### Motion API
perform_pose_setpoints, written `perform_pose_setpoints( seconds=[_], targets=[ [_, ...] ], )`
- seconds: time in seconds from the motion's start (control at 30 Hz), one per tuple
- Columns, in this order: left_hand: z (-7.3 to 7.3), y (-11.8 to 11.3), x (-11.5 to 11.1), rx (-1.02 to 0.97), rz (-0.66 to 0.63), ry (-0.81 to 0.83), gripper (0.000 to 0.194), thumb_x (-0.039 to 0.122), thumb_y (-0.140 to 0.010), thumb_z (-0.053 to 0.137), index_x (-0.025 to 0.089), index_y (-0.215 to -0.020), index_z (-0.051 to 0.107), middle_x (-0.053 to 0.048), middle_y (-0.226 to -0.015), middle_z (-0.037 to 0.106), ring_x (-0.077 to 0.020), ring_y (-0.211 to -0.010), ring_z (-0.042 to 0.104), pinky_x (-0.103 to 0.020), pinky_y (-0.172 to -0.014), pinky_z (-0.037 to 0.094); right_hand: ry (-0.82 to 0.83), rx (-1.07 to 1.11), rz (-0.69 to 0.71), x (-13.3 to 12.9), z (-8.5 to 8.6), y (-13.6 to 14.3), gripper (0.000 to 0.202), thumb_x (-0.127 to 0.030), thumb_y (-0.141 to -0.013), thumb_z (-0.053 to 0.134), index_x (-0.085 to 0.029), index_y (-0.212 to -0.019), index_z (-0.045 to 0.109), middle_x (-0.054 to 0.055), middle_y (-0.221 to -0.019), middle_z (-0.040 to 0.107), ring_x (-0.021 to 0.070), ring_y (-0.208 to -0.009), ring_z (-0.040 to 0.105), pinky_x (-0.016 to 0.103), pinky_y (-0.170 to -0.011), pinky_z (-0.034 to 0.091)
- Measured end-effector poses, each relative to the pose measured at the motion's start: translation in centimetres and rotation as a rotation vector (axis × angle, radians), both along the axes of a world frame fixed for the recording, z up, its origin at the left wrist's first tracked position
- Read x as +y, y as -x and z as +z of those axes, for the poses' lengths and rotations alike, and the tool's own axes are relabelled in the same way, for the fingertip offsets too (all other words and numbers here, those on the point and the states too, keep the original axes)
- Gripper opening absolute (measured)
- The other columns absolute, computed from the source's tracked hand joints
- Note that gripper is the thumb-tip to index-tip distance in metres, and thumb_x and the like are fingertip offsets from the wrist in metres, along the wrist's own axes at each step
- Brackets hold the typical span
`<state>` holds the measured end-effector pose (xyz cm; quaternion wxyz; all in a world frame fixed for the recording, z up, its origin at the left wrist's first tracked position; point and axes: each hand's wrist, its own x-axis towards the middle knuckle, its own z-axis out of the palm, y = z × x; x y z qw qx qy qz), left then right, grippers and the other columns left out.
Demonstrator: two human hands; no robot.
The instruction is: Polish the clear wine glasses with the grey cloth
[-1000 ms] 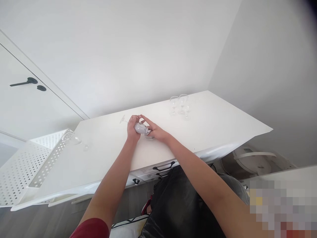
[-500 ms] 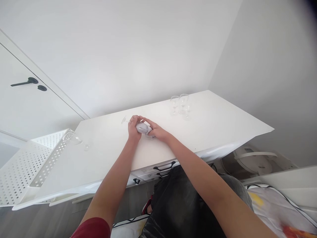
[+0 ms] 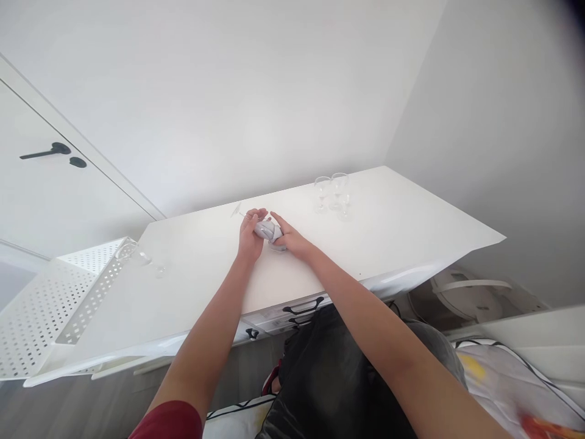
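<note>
My left hand point(image 3: 250, 236) is closed around a clear stemmed glass that lies tilted over the white cabinet top point(image 3: 196, 286). The glass's round foot point(image 3: 236, 210) sticks out up and left past my fingers. Against the bowl, my right hand point(image 3: 292, 239) grips a light grey cloth point(image 3: 276, 233), its thumb pressing in and its fingers curved over the far side. Part of the cloth hangs just under the hands. The bowl itself is mostly hidden by cloth and fingers.
Several clear stemmed glasses, one of them a wine glass point(image 3: 322, 192), stand toward the back right. Another clear glass point(image 3: 142, 257) is at the left, by a white perforated rack point(image 3: 31, 317). Black handles point(image 3: 304, 306) mark the drawers in front. A wall rises behind the cabinet.
Both hands have turned the glass a little; its foot has shifted up and right. My right fingers have lifted slightly apart from my left ones.
</note>
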<state>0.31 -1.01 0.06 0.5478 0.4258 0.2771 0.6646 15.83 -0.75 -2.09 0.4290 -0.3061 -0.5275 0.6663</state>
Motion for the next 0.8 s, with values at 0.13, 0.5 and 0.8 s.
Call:
perform_pose_setpoints(
  seconds=[0.13, 0.5, 0.8],
  targets=[
    [0.1, 0.3, 0.1, -0.041, 0.041, 0.006, 0.02, 0.045, -0.09, 0.067, 0.025, -0.094, 0.068, -0.006, -0.128, 0.069, -0.0242, -0.126, 0.062, -0.042, -0.108, 0.047, 0.004, 0.155, 0.194, -0.9, 1.2, -0.3, 0.109, -0.005, -0.059, 0.07, -0.036, -0.159, 0.039, 0.001, -0.124, 0.07, 0.0181, -0.093, 0.063, 0.026, -0.074, 0.052],
    [0.7, -0.5, -0.4, -0.023, -0.06, 0.033, 0.021, 0.043, -0.088, 0.074, 0.024, -0.095, 0.068, -0.007, -0.137, 0.064, -0.0261, -0.133, 0.058, -0.038, -0.099, 0.053, -0.078, 0.125, -0.057, 0.0, 0.1, 0.3, 0.099, -0.005, -0.063, 0.065, -0.037, -0.154, 0.044, 0.001, -0.136, 0.064, 0.0183, -0.108, 0.061, 0.026, -0.081, 0.054],
    [0.0, 0.3, 0.7, -0.074, 0.135, 0.097, 0.024, 0.044, -0.087, 0.072, 0.022, -0.084, 0.064, -0.005, -0.098, 0.074, -0.021, -0.103, 0.07, -0.036, -0.089, 0.055, 0.127, 0.28, 0.089, -1.0, 2.0, -0.2, 0.086, -0.011, -0.062, 0.067, -0.028, -0.145, 0.055, 0.002, -0.103, 0.072, 0.0169, -0.079, 0.063, 0.029, -0.067, 0.054]
  ],
)
